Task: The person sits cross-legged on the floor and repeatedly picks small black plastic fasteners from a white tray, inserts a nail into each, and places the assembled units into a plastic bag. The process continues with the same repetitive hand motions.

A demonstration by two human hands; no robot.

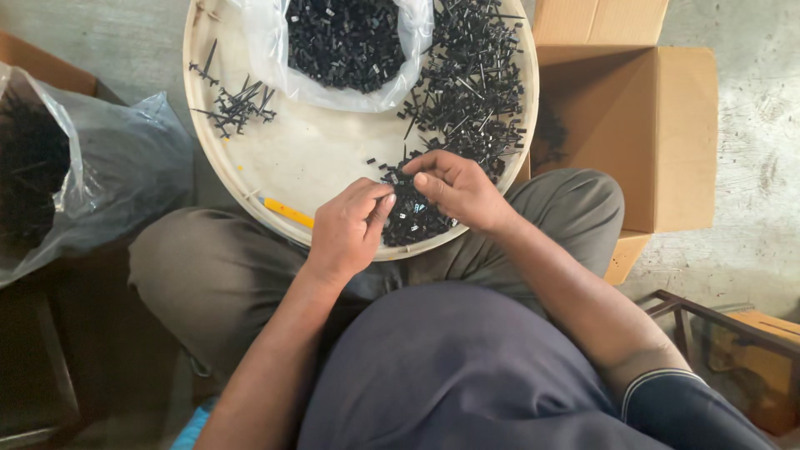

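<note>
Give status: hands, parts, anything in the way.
Left hand and right hand pinched together on small black parts over round tray. Plastic bag of parts behind. Nothing blocking the hands.

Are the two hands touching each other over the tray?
Touching: the head view shows left hand fingertips meeting right hand fingers above the black parts.

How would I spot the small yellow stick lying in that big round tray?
Find the round cream-coloured tray resting on the seated person's knees. Follow its near rim to just left of the left hand: the short yellow stick lies there alone. Everything else in the tray is black.
</note>
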